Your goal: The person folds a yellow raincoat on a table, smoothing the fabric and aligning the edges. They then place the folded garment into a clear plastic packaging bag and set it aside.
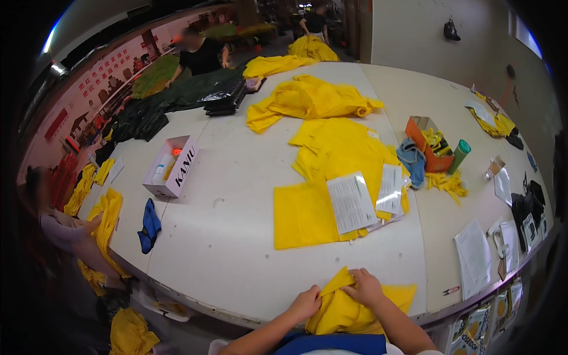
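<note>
At the near edge of the table, both hands are on a yellow piece of fabric (338, 312), bunched and folded up toward me. My left hand (306, 303) is closed on its left edge. My right hand (365, 288) has its fingers curled on the raised fold at the top, the thumb toward the cloth. One flat corner of the fabric spreads out to the right under my right forearm. Beyond my hands lies a flat stack of yellow fabric (300, 216), with printed white sheets (350, 204) in clear plastic on it.
A white box (161, 188) with bottles and a blue cloth (149, 226) are at left. On the right stand an orange box (436, 161) and a green roll (460, 156); papers (473, 257) and small snips (451, 290) lie nearer. Other people handle fabric at the left and far sides.
</note>
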{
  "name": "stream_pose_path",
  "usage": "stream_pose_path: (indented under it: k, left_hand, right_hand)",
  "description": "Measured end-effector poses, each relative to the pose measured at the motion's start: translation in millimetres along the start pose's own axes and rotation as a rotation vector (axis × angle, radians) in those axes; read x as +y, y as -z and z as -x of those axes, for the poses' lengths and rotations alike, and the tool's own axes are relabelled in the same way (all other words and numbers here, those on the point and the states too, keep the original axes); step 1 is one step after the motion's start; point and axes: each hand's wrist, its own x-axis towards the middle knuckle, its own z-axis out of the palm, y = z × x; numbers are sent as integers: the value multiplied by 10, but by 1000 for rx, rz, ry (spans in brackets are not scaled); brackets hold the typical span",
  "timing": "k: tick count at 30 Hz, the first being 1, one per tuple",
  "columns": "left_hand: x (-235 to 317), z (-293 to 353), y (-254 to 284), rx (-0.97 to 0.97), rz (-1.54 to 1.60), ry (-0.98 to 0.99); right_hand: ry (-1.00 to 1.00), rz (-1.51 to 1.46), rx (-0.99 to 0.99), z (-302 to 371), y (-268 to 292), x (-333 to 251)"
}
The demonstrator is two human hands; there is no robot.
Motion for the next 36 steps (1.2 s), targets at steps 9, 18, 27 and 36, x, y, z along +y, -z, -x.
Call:
stream_pose_path:
  k: [9, 18, 27, 36]
  left_hand:
    - [228, -58, 29, 103, 137, -69]
    - [-477, 77, -145, -286, 827, 450]
    - [-86, -133, -209, -53, 820, 254]
    - [310, -79, -3, 62, 199, -57]
  right_hand:
    - [-359, -35, -42, -341, -126, 115]
    - [236, -135, -196, 481, 334, -419]
    - [329, 263, -48, 488, 126, -690]
    - [331, 498, -43, 279, -123, -603]
